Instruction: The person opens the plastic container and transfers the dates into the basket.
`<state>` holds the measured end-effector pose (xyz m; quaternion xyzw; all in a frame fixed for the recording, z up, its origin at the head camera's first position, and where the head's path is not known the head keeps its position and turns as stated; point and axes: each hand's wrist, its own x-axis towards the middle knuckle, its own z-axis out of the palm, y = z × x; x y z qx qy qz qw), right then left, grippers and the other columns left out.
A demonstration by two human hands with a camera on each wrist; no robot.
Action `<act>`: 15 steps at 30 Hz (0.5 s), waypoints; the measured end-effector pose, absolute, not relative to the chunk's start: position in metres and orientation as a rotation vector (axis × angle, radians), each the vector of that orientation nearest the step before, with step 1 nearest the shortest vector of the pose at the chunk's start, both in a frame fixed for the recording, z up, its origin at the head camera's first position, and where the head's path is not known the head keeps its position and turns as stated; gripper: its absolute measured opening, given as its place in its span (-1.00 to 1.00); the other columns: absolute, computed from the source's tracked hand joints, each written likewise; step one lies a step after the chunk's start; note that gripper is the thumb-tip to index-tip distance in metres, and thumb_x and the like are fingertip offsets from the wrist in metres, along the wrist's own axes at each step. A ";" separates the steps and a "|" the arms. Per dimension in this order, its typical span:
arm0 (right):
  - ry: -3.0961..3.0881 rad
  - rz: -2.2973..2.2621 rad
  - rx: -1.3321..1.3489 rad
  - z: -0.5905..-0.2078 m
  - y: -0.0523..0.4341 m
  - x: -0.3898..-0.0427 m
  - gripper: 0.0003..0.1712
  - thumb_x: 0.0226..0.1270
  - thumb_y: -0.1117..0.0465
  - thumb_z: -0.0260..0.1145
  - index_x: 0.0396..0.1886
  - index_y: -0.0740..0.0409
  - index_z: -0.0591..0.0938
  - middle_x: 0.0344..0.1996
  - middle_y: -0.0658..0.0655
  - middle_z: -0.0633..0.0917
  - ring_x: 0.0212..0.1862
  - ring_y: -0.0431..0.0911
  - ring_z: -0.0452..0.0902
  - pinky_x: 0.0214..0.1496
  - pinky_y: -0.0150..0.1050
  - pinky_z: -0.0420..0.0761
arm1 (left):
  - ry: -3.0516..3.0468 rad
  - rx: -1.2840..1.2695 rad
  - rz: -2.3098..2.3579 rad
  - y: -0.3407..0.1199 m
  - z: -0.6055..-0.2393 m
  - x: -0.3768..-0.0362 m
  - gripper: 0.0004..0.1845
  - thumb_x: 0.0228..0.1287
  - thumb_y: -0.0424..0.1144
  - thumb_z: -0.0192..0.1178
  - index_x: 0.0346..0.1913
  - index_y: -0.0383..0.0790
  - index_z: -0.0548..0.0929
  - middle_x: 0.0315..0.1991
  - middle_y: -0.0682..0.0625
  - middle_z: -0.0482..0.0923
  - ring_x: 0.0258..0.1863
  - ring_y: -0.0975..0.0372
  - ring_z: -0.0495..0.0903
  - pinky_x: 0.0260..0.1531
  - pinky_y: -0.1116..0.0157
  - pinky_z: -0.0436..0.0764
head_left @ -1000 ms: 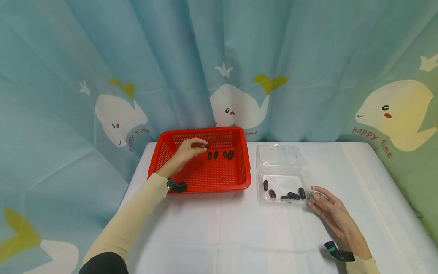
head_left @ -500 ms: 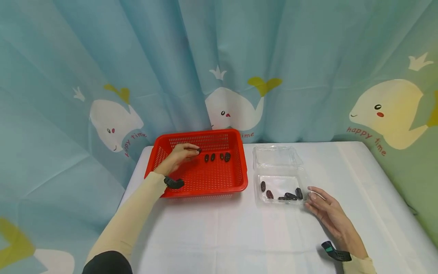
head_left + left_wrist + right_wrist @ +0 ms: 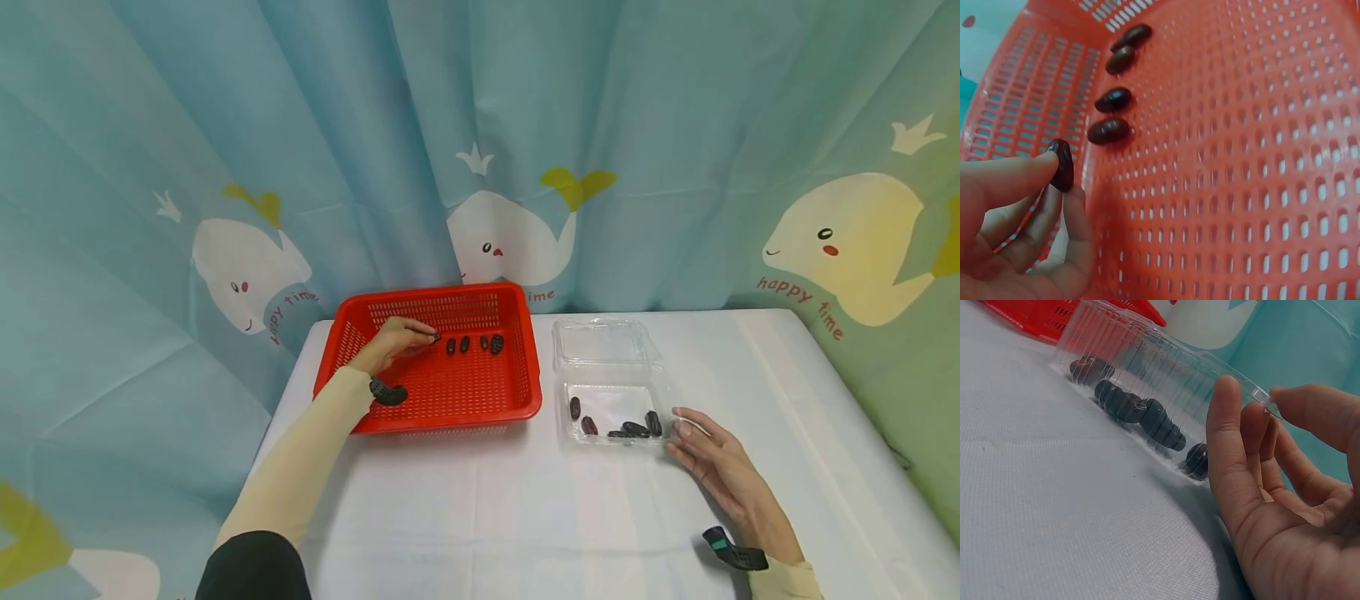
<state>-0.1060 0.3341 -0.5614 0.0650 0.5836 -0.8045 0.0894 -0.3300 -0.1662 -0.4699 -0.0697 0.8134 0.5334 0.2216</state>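
Observation:
My left hand [image 3: 393, 343] reaches into the red plastic basket [image 3: 442, 421]. Its fingertips pinch a dark brown date [image 3: 1062, 165] close to the basket's far wall. Several other dates lie in a row on the basket floor, the nearest of them a date [image 3: 1109, 131] just beyond the held one. On the right, my right hand [image 3: 716, 462] holds the near right corner of a clear plastic box [image 3: 617, 442], thumb and a finger at its rim. Inside that box are several dates [image 3: 1163, 425], mostly along its near side.
The box's lid [image 3: 603, 342] is folded back behind it. Both containers stand on a table with a white cloth [image 3: 525, 500]. Behind the table hangs a blue curtain [image 3: 637, 242] printed with whales.
My left hand has come down and slightly left with the date, beside the row of dates. The right hand stays at the box corner. The head view has shifted a little.

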 end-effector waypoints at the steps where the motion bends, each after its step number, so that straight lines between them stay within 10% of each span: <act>1: 1.741 -2.389 0.199 -0.561 0.334 -0.106 -0.65 0.64 0.33 0.12 0.17 -0.20 0.60 -0.16 -0.12 0.65 -0.12 -0.30 0.64 0.12 -0.36 0.72 | 2.254 -0.192 1.464 -0.166 -0.471 -0.331 -0.64 0.52 -0.35 0.21 0.29 -0.34 0.65 0.38 -0.23 0.52 0.31 -0.04 0.59 0.37 0.06 0.57; 10: 1.746 -2.376 0.223 -0.560 0.333 -0.106 -0.66 0.65 0.31 0.12 0.17 -0.23 0.59 -0.18 -0.13 0.66 -0.11 -0.31 0.64 0.13 -0.37 0.72 | 2.449 -0.062 1.324 -0.168 -0.481 -0.334 -0.72 0.47 -0.38 0.26 0.14 -0.40 0.74 0.26 -0.30 0.62 0.04 0.04 0.66 -0.03 0.29 0.65; 15: 1.744 -2.374 0.219 -0.559 0.333 -0.106 -0.66 0.65 0.31 0.12 0.17 -0.23 0.59 -0.18 -0.13 0.66 -0.11 -0.31 0.64 0.13 -0.37 0.72 | 2.540 0.056 1.227 -0.170 -0.486 -0.332 -0.75 0.46 -0.37 0.27 0.10 -0.39 0.77 0.26 -0.31 0.61 0.19 -0.08 0.61 0.14 0.15 0.64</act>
